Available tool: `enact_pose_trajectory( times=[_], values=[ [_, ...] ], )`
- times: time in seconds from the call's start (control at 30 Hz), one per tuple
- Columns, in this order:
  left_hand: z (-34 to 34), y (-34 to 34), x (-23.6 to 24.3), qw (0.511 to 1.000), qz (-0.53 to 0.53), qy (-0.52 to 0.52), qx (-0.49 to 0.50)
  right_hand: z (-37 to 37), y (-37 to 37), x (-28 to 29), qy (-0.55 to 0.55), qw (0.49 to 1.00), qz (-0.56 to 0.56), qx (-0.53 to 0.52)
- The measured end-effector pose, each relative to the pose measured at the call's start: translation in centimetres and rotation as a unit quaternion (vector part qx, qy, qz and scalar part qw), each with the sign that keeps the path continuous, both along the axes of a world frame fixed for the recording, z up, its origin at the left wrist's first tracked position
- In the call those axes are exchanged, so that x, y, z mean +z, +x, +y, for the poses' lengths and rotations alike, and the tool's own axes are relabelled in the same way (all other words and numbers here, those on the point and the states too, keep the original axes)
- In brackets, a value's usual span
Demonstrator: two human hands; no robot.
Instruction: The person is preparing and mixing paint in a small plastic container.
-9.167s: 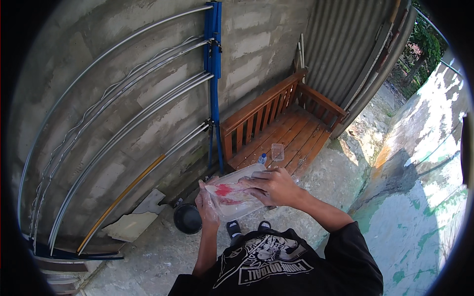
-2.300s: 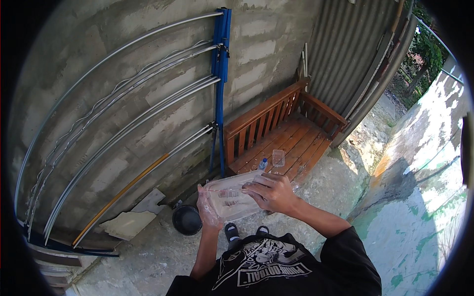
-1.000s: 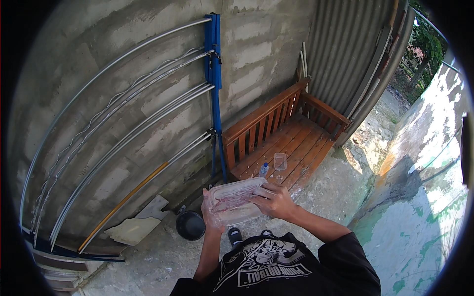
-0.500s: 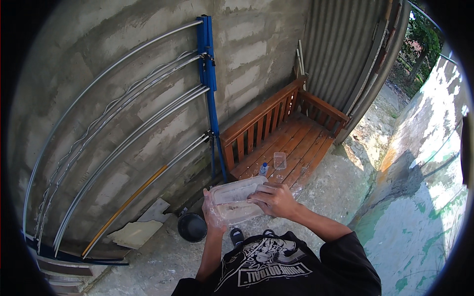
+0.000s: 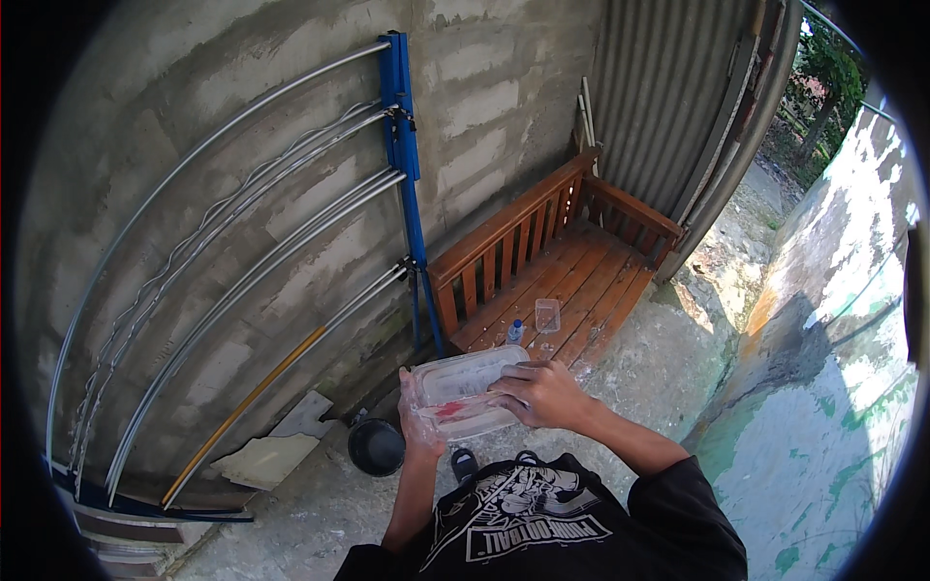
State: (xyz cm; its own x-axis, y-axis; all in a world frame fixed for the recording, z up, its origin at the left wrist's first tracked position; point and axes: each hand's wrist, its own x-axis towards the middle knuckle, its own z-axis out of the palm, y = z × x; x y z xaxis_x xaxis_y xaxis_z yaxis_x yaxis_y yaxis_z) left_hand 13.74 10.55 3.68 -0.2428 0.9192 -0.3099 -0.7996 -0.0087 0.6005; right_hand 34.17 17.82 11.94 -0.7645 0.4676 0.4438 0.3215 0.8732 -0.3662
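Note:
A translucent plastic container point(image 5: 455, 373), coated with pale residue and showing a red streak point(image 5: 448, 408), is held over my feet. My left hand point(image 5: 418, 414), whitened with the residue, is closed on its left end. My right hand point(image 5: 541, 393) has its bent fingers on the container's right half, over the streaked part; their tips are partly hidden. Just beyond the container, a blue-capped clear bottle point(image 5: 515, 332) and a small clear plastic box point(image 5: 547, 315) stand on the wooden bench point(image 5: 605, 281).
A black bucket point(image 5: 375, 447) sits on the concrete floor to the left, near broken pale boards point(image 5: 263, 457). A blue rack point(image 5: 405, 213) with long metal rods runs along the block wall. A peeling painted wall point(image 5: 804, 436) borders the right.
The container is a little lower than two seconds ago. My right fingers have shifted slightly on it, and a red streak shows more clearly than half a second ago.

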Motion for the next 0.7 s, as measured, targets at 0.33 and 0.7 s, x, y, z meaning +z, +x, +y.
enact_pose_trajectory(
  times=[0.33,0.7],
  values=[
    [-0.1,0.4,1.2,1.000,-0.005,-0.008,-0.005,0.1,0.2,0.3,0.015,1.000,-0.002,-0.010],
    [-1.1,0.7,0.2,1.000,-0.004,-0.013,-0.009,-1.1,0.5,0.7,-0.006,1.000,0.003,-0.005]
  ],
)
